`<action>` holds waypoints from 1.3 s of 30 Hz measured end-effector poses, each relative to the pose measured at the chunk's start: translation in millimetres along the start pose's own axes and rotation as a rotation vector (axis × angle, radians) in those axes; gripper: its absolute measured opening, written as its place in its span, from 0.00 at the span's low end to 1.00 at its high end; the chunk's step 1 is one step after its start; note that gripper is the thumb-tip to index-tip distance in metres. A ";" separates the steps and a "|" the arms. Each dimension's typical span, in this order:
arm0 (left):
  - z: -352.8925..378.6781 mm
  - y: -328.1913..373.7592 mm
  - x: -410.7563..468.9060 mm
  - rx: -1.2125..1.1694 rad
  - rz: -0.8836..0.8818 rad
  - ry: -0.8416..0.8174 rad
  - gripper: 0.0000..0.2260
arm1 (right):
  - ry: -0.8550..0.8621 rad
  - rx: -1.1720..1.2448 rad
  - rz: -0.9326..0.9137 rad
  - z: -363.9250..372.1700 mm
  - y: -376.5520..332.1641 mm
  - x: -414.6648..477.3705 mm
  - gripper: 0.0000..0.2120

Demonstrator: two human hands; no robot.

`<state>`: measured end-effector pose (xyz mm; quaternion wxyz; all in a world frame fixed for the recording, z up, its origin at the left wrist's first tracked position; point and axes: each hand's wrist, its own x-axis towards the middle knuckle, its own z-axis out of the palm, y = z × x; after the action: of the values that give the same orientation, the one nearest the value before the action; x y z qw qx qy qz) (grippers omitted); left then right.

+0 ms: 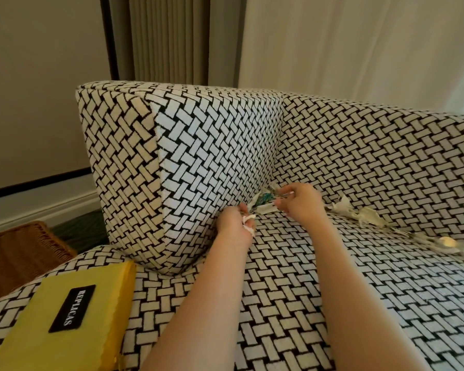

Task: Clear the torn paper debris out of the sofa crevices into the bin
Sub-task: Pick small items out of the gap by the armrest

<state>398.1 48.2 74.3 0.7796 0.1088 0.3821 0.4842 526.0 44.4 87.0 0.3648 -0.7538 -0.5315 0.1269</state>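
Hands (265,210) pinching scraps (263,207) @ crevice

- My sofa (332,162): coarse matt woven cloth.
- Scraps (359,214) I pick at: crumpled matt paper.
- Basket (24,253), lower left: rough brown wicker.

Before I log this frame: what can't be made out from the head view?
- Basket: cut by the left edge and hidden behind the sofa; contents unseen.
- Scraps in the corner crevice: partly covered by the left hand and right hand; depth hidden.
- Scraps at the right edge: blurred, cut off.
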 end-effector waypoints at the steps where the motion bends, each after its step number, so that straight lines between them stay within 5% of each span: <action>1: 3.9 -1.4 4.3 0.002 0.012 -0.007 0.15 | -0.026 -0.069 0.005 1.6 0.1 2.0 0.15; 5: 7.4 -6.0 15.3 -0.029 0.035 -0.071 0.12 | -0.082 -0.259 -0.012 15.0 -4.8 9.3 0.21; 9: 6.6 -3.0 21.1 -0.075 -0.012 -0.119 0.13 | -0.119 -0.320 -0.044 29.1 -3.8 19.1 0.13; 13: 8.4 -1.6 23.7 -0.016 0.003 -0.108 0.15 | -0.109 -0.017 -0.060 11.4 1.4 23.4 0.05; 17: 9.2 -8.7 21.8 0.012 0.032 -0.067 0.14 | -0.351 0.375 -0.069 -16.3 -10.3 17.0 0.01; 20: 8.0 -6.2 18.8 -0.040 0.003 -0.162 0.12 | -0.520 0.238 -0.066 -2.6 -27.1 10.6 0.05; 25: 5.9 -4.6 17.1 -0.077 0.006 -0.244 0.11 | -0.433 -0.113 -0.078 21.4 -37.7 11.1 0.04; 28: 10.0 -8.0 20.7 -0.097 0.062 -0.142 0.09 | -0.498 0.205 -0.044 -1.4 -29.4 16.2 0.13; 30: 8.8 -7.5 19.9 -0.069 0.063 -0.104 0.09 | -0.333 0.367 0.016 -7.3 -19.2 23.3 0.15; 33: 5.7 -6.6 17.2 -0.043 0.061 -0.118 0.11 | -0.082 0.067 0.018 16.0 -4.4 35.5 0.25; 36: 4.6 -5.8 13.0 -0.045 0.062 -0.129 0.10 | -0.166 -0.271 -0.034 50.1 3.8 44.8 0.38; 39: 3.7 -5.3 13.3 -0.033 0.064 -0.138 0.10 | -0.141 -0.353 -0.035 58.3 1.7 52.7 0.42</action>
<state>407.4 57.3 67.5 0.7899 0.1409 0.3158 0.5064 514.7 115.5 55.3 0.1910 -0.7862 -0.5826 0.0777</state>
